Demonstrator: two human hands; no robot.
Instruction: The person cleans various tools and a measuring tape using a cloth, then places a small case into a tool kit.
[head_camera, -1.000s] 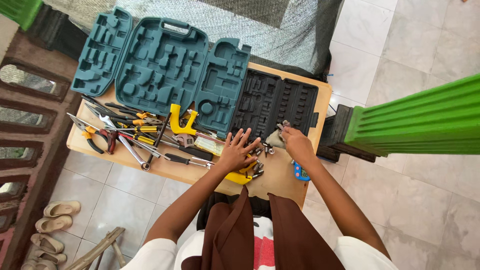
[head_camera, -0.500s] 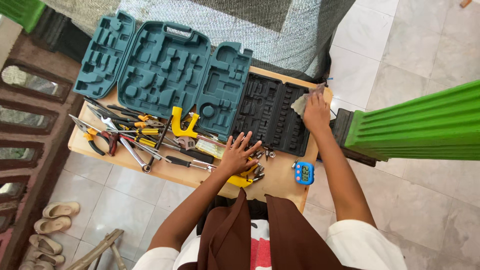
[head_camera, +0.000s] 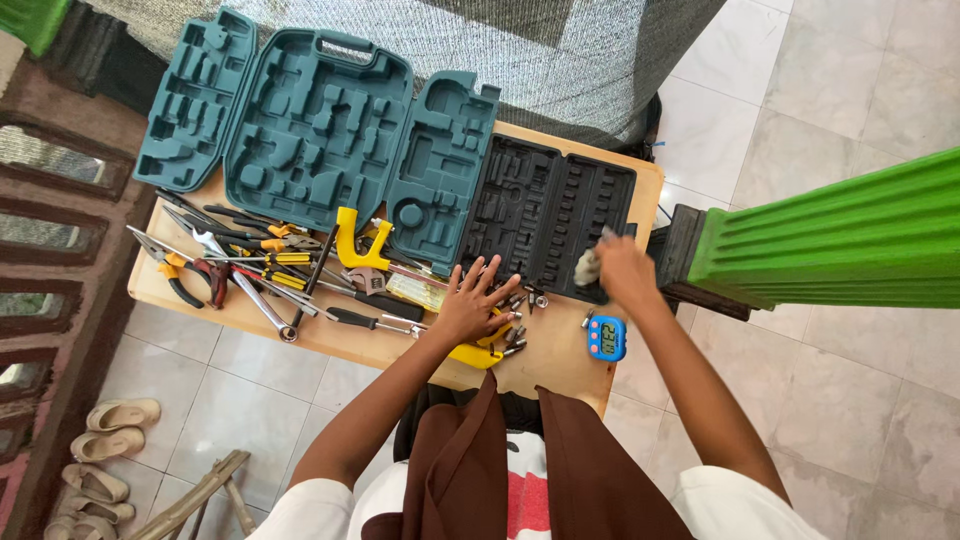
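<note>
I see my right hand (head_camera: 627, 272) closed around a small grey crumpled cloth (head_camera: 588, 266), pressing it against the lower right corner of the black moulded plastic tool tray (head_camera: 545, 210), which lies open on the light wooden surface (head_camera: 555, 355). My left hand (head_camera: 470, 305) rests flat with fingers spread apart, gripping nothing, over a scatter of small metal sockets and bits (head_camera: 517, 335) and partly over a yellow plastic tool (head_camera: 478, 355) at the near edge of the surface. A small blue digital timer (head_camera: 606, 337) sits just beside the right wrist, near the front right corner.

To the left of the black tray stands the teal moulded plastic tool case (head_camera: 310, 125), opened out in three panels, its recesses unfilled. In front of it lies a heap of hand tools (head_camera: 270, 270): pliers with red and orange grips, steel spanners, screwdrivers with yellow and black handles, and a yellow hacksaw-like frame (head_camera: 358, 243). Whether the cloth touches the tray itself or only its rim I cannot tell for certain, as the hand hides the contact. A green ribbed panel (head_camera: 830, 235) stands to the right, off the surface
</note>
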